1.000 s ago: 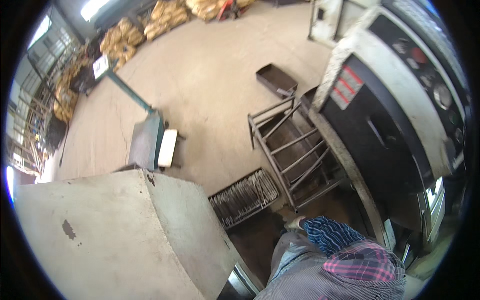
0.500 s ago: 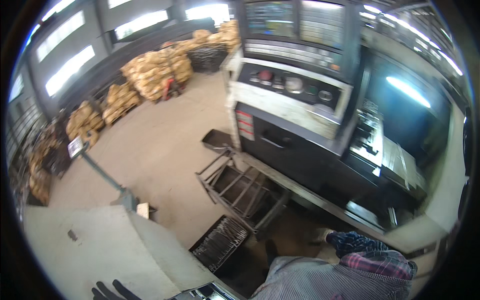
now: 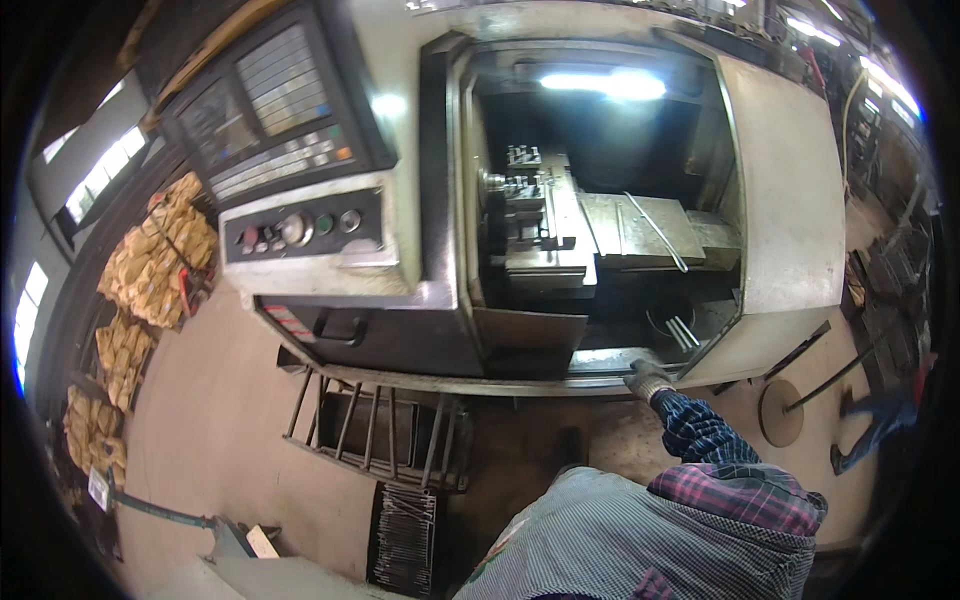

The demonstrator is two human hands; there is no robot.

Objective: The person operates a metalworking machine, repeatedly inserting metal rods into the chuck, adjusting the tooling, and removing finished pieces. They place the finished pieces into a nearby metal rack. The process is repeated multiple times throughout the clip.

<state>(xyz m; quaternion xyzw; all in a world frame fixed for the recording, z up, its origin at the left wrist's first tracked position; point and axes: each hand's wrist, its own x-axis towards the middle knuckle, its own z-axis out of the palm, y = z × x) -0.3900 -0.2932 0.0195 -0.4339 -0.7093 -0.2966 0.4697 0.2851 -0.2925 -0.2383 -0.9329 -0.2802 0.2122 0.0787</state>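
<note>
My right hand, in a greyish glove below a plaid sleeve, is at the front sill of a lathe-like machine. Its fingers look slightly apart, with nothing visible in them; whether they touch the sill I cannot tell. Just beyond it, short metal rods lie in the bottom of the machine beside a dark round opening. Inside the lit chamber stands a metal tool block, with a long thin rod lying across a flat metal cover to its right. My left hand is out of view.
The control panel with screen and buttons is at the left. A metal rack and a dark tray of thin rods stand on the floor. A round base with a pole is at right; stacked yellow sacks at far left.
My view has swung right, bringing the machine's open chamber to the middle. My right hand now appears at the sill. The dark-gloved left hand at the lower left has left the view.
</note>
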